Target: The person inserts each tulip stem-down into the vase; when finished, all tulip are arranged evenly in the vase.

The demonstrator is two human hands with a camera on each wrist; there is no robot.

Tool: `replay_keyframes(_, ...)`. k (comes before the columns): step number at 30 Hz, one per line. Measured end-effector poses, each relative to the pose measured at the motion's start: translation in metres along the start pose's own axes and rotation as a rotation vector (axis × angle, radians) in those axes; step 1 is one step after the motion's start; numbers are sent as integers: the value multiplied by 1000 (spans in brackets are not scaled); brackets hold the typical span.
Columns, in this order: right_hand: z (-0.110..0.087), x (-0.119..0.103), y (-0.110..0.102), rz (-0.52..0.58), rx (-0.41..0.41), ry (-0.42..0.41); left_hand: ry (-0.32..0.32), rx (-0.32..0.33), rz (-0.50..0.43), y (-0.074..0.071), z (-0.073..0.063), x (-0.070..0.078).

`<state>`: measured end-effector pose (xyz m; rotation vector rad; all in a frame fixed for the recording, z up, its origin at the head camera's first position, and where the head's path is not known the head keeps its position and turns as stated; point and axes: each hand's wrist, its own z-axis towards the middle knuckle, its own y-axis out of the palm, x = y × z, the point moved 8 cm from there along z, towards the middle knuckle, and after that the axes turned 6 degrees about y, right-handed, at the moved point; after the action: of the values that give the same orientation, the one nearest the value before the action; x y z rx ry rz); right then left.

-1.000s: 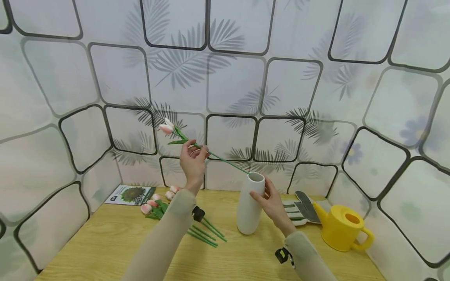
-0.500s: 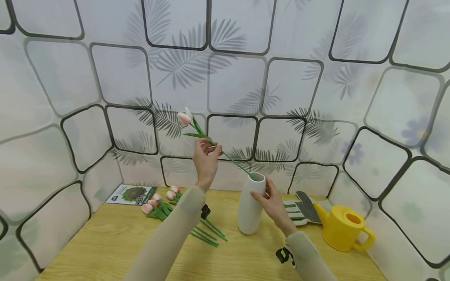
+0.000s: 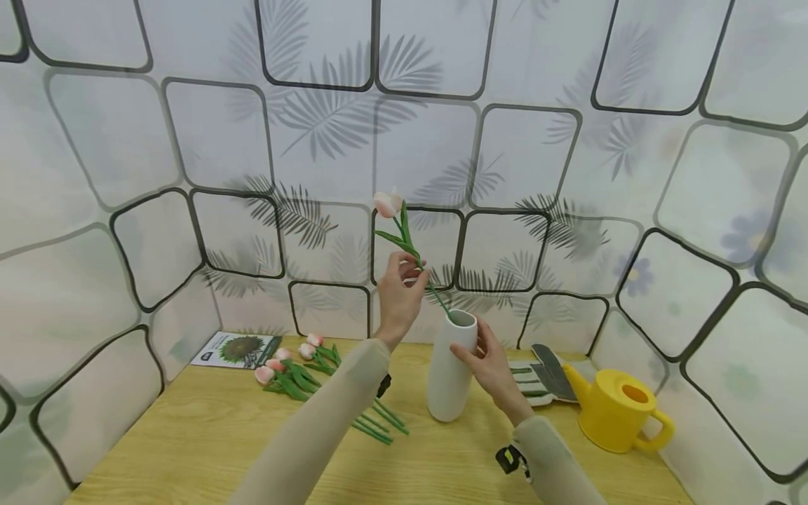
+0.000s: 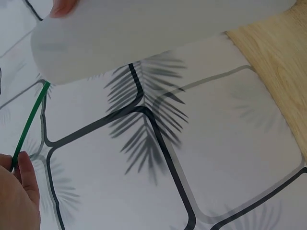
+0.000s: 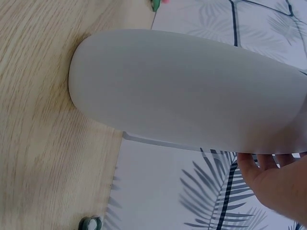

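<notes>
My left hand (image 3: 402, 294) pinches a tulip (image 3: 388, 203) with a pale pink head by its green stem, just below the leaves. The stem's lower end dips inside the mouth of a tall white vase (image 3: 447, 379), and the flower leans to the left. My right hand (image 3: 495, 368) grips the vase's upper right side, thumb in front and fingers behind. In the left wrist view, the green stem (image 4: 31, 122) runs from the fingers to the vase rim. The vase (image 5: 182, 91) stands upright on the table, its base showing in the right wrist view.
Several pink tulips (image 3: 297, 379) lie on the wooden table (image 3: 189, 435) left of the vase. Behind them is a sunflower packet (image 3: 236, 349). To the right sit gloves (image 3: 527, 382), a dark grey tool part (image 3: 552, 372) and a yellow watering can (image 3: 615, 410). Patterned walls enclose the table.
My left hand has moved right toward the vase, and the tulip has swung more upright. Its stem tip has gone from the rim to inside the mouth. The right hand and vase stay put.
</notes>
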<state>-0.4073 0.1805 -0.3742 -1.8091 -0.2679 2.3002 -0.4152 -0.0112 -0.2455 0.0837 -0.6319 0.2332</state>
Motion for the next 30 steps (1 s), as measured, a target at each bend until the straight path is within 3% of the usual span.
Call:
replay_keyframes(8, -16, -29, 1, 10, -36, 46, 6, -148, 49, 25, -13, -2)
replay_keyframes(16, 0, -2, 2, 15, -31, 12, 41, -299, 68, 41, -29, -5)
replay_keyframes(30, 2, 1, 1, 42, -52, 19, 86, -366, 76, 56, -38, -6)
